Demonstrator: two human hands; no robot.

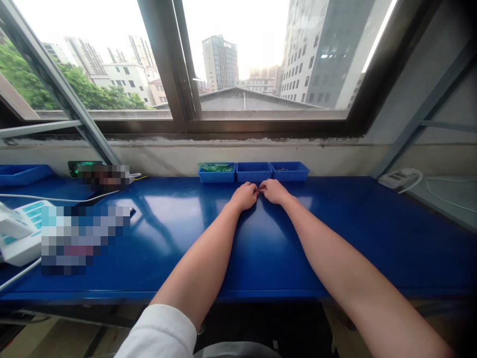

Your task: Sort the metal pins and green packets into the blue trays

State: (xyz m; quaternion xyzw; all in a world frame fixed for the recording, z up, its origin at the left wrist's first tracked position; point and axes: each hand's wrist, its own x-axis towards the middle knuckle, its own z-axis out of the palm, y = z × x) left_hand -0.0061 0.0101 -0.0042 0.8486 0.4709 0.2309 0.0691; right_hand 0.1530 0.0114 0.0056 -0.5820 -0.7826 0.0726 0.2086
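My left hand point(245, 196) and my right hand point(274, 191) meet low over the blue tabletop, fingertips almost touching. Both are closed in a pinch; whatever sits between the fingers is too small to make out. Just beyond them, three small blue bins stand in a row against the wall. Green pieces fill the left bin point(217, 177). The middle bin point(254, 176), nearest to my hands, shows only a few tiny bits at its right side. Small dark metallic parts lie in the right bin point(289, 176).
A blue table point(179, 268) runs under a window. To the left are a white device with light-blue keys point(32, 219), a blue tray point(24, 174), white cables and blurred-out items. A white power strip point(400, 178) lies at the right, beside a grey metal frame post point(417, 109).
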